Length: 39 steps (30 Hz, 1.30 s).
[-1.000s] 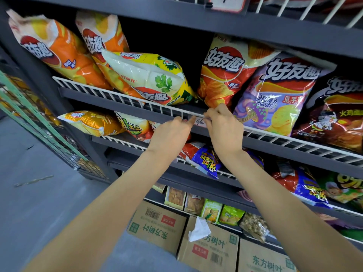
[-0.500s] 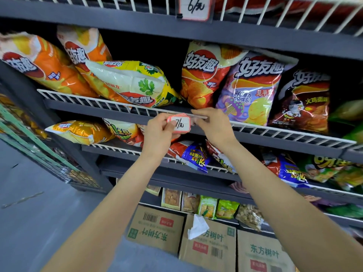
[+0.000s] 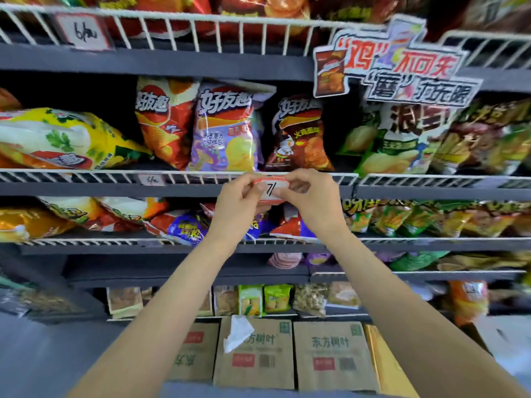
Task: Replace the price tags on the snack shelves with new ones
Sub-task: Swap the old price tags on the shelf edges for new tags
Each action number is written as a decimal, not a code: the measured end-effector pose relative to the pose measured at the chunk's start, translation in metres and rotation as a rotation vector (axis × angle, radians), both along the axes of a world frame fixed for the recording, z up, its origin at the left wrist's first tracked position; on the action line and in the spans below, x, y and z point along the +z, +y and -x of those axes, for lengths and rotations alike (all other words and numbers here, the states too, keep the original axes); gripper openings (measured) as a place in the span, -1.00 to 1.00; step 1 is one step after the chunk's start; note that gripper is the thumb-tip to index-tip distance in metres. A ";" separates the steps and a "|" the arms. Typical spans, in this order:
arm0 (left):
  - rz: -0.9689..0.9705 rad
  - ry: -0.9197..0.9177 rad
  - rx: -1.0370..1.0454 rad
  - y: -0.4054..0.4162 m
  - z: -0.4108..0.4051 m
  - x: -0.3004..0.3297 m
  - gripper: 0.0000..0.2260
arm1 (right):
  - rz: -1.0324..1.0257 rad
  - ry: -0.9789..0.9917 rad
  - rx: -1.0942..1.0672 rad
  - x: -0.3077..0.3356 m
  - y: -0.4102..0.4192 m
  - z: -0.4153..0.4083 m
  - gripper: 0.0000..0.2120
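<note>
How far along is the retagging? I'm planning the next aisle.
Done: nothing clearly finished. In hand: both hands, left and right, hold a red-edged "7/" tag at the middle rail. Left: the "6/" tags on that rail and the top rail.

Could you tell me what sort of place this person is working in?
Most likely a small shop's snack aisle: wire-fronted shelves full of crisp bags, handwritten price tags clipped to the rails, and a promotional sign hanging above.
</note>
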State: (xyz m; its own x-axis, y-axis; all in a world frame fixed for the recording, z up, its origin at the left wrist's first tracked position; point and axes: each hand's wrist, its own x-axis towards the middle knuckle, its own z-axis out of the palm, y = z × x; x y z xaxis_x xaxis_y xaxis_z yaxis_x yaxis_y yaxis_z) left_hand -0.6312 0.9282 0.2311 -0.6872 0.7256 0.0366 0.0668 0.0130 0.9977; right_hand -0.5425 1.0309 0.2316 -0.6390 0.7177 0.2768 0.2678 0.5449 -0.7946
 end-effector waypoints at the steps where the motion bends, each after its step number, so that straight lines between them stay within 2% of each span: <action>1: -0.007 0.002 -0.005 0.010 -0.018 0.000 -0.85 | 0.007 0.008 -0.010 0.001 0.011 -0.018 -0.86; 9: -0.020 0.051 0.009 0.096 -0.146 0.000 -0.87 | 0.034 -0.004 0.003 0.008 0.104 -0.154 -0.90; 13: -0.037 -0.040 -0.011 0.131 -0.187 0.001 -0.83 | 0.038 0.000 -0.032 0.011 0.141 -0.200 -0.91; 16: -0.021 -0.113 -0.023 0.153 -0.207 -0.002 -0.77 | 0.080 0.014 -0.064 0.011 0.164 -0.224 -0.84; 18: -0.002 -0.122 -0.036 0.169 -0.219 -0.004 -0.79 | 0.092 0.009 -0.082 0.008 0.178 -0.239 -0.87; 22: 0.045 -0.040 -0.043 0.204 -0.245 -0.012 -0.82 | 0.061 0.003 -0.162 -0.003 0.216 -0.274 -0.88; 27: 0.134 -0.018 -0.040 0.266 -0.282 -0.020 -0.75 | 0.064 -0.031 -0.232 -0.013 0.281 -0.320 -0.86; 34: 0.261 -0.023 0.058 0.356 -0.322 -0.042 -0.64 | -0.008 -0.139 -0.112 -0.024 0.358 -0.354 -0.80; 39: 0.259 -0.079 0.092 0.392 -0.338 -0.040 -0.51 | 0.001 -0.110 -0.078 -0.028 0.390 -0.360 -0.81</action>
State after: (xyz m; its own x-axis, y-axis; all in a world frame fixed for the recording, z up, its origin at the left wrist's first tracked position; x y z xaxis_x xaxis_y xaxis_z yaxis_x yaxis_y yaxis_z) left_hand -0.2935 1.3206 0.1911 -0.7439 0.6382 -0.1985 -0.0245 0.2707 0.9623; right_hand -0.1829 1.4208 0.2041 -0.6074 0.7667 0.2078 0.3950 0.5185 -0.7584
